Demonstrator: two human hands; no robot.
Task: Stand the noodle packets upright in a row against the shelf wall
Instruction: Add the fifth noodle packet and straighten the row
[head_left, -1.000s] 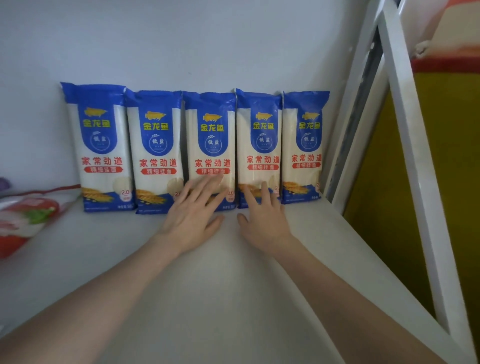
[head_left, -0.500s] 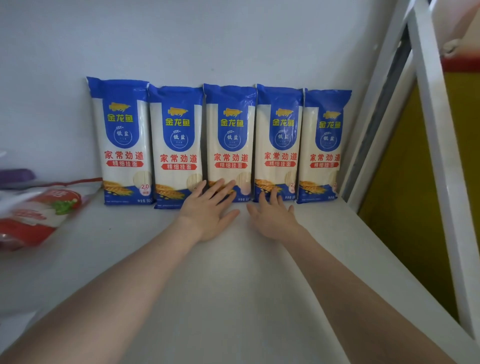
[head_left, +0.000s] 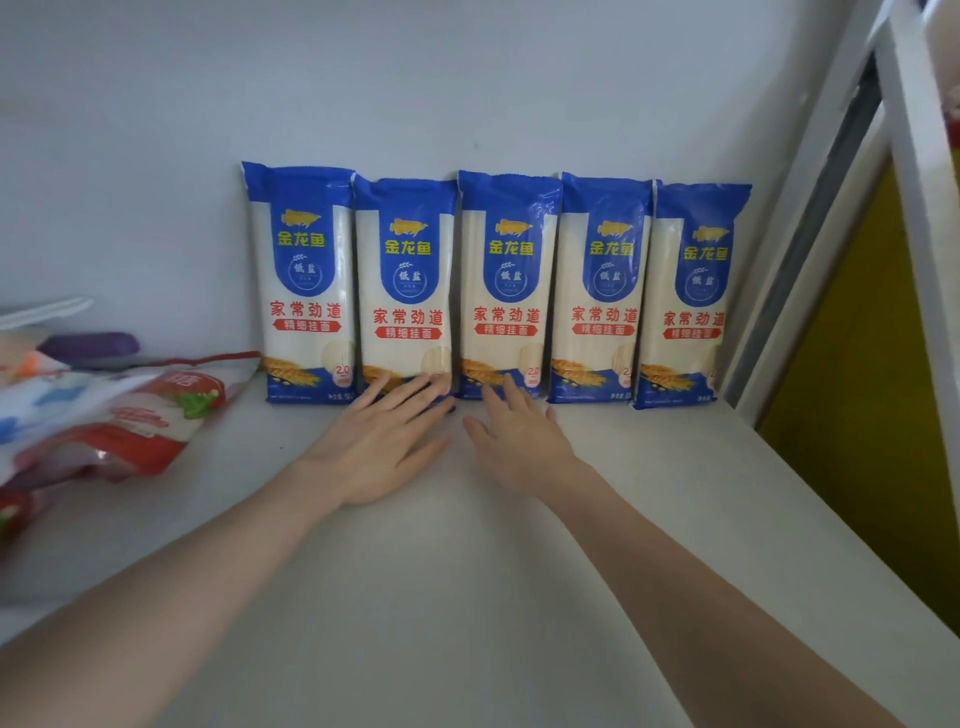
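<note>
Several blue-and-white noodle packets (head_left: 506, 280) stand upright side by side against the white shelf wall (head_left: 467, 93). My left hand (head_left: 384, 441) lies flat on the shelf (head_left: 467, 597), fingers spread, its fingertips touching the bottom edge of the second packet (head_left: 405, 291) from the left. My right hand (head_left: 519, 441) also rests flat with fingers apart, its fingertips at the base of the middle packet. Neither hand holds anything.
Red-and-white food bags (head_left: 104, 426) and a purple item (head_left: 88, 345) lie at the left of the shelf. A white metal frame post (head_left: 919, 218) rises at the right, where the shelf edge drops off beside a yellow surface (head_left: 857, 389).
Both hands have slid back down from the packet fronts to their bases. The view has shifted, so the row now appears further right and the bags at the left show more.
</note>
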